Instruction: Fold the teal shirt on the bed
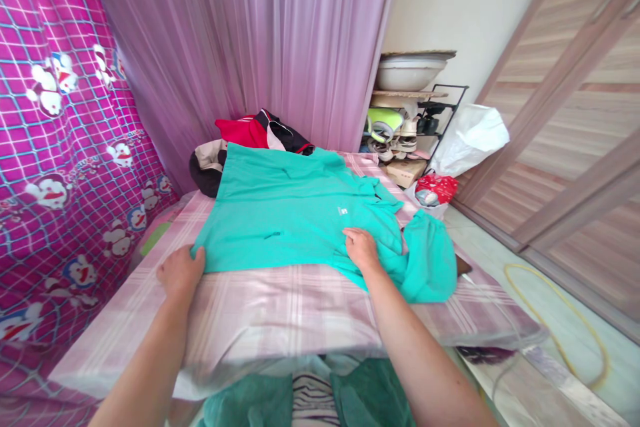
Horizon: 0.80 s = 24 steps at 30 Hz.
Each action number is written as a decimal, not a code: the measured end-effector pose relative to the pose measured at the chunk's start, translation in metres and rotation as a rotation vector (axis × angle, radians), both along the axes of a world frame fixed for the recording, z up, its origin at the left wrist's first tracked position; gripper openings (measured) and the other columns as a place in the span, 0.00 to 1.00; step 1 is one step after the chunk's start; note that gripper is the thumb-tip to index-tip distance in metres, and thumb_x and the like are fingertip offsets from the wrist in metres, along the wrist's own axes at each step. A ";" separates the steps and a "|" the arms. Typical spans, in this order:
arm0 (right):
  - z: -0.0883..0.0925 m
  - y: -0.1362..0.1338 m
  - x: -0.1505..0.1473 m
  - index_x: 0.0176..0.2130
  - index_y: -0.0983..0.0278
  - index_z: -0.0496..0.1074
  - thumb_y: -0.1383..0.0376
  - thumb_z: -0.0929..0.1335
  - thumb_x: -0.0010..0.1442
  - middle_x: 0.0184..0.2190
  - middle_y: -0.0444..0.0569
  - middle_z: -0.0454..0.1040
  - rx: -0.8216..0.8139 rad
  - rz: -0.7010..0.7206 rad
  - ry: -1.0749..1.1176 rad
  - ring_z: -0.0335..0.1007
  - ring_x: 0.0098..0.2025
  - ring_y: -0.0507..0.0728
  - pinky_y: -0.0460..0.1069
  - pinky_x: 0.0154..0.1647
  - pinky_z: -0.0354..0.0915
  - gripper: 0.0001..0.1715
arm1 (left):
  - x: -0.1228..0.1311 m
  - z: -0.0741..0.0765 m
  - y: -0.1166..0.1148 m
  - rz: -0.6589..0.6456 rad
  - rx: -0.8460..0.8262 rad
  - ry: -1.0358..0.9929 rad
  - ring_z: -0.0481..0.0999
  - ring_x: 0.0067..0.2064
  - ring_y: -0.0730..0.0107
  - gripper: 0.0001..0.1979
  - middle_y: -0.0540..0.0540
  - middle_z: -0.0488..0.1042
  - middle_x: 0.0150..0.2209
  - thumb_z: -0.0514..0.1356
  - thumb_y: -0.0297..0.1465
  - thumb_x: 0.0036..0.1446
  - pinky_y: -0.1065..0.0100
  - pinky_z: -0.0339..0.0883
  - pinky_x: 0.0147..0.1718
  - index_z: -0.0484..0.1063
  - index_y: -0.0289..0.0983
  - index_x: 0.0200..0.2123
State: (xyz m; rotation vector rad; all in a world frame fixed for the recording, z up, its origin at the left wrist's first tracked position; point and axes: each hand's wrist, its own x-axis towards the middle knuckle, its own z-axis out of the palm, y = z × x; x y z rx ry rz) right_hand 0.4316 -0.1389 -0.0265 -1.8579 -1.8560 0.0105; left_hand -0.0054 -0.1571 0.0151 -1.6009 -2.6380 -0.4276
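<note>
A turquoise sweatshirt (290, 213) lies spread on a bed with a pink plaid sheet (280, 307). My left hand (181, 271) grips the garment's near left corner, fingers curled over the cloth edge. On the shirt's right side my right hand (361, 248) presses down near the bunched sleeve (429, 260), its fingers bent into the fabric. A small white logo (343, 211) shows on the chest.
A pile of red, black and white clothes (250, 137) sits at the bed's far end by a lilac curtain (250, 33). A pink cartoon-print curtain (60, 147) hangs at left. A shoe rack (415, 130), white bag (467, 137) and wooden sliding doors (575, 127) stand at right.
</note>
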 end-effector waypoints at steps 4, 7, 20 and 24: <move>0.001 0.000 0.000 0.48 0.58 0.81 0.74 0.63 0.60 0.50 0.48 0.80 0.007 0.006 0.014 0.74 0.54 0.58 0.52 0.61 0.63 0.23 | -0.001 -0.002 0.001 -0.003 0.017 0.011 0.73 0.55 0.41 0.31 0.29 0.77 0.51 0.45 0.44 0.62 0.46 0.63 0.52 0.73 0.32 0.56; 0.002 -0.001 0.000 0.48 0.59 0.81 0.73 0.63 0.60 0.51 0.48 0.80 -0.001 0.000 0.017 0.74 0.54 0.58 0.52 0.61 0.63 0.23 | -0.001 -0.001 0.001 -0.003 0.001 0.011 0.73 0.55 0.41 0.31 0.29 0.77 0.52 0.45 0.43 0.62 0.46 0.63 0.52 0.73 0.31 0.57; 0.002 -0.003 0.000 0.47 0.59 0.81 0.73 0.63 0.60 0.49 0.48 0.81 0.031 0.019 0.018 0.76 0.53 0.58 0.52 0.60 0.65 0.23 | -0.002 -0.004 0.001 -0.014 0.010 0.039 0.71 0.59 0.44 0.31 0.30 0.74 0.57 0.44 0.42 0.63 0.48 0.64 0.54 0.72 0.30 0.57; 0.001 -0.002 0.002 0.47 0.60 0.81 0.73 0.63 0.60 0.49 0.49 0.81 0.034 0.033 0.027 0.76 0.52 0.58 0.52 0.59 0.66 0.23 | -0.003 -0.007 0.001 -0.016 0.017 0.060 0.68 0.61 0.45 0.31 0.30 0.72 0.59 0.44 0.42 0.63 0.49 0.62 0.56 0.72 0.29 0.57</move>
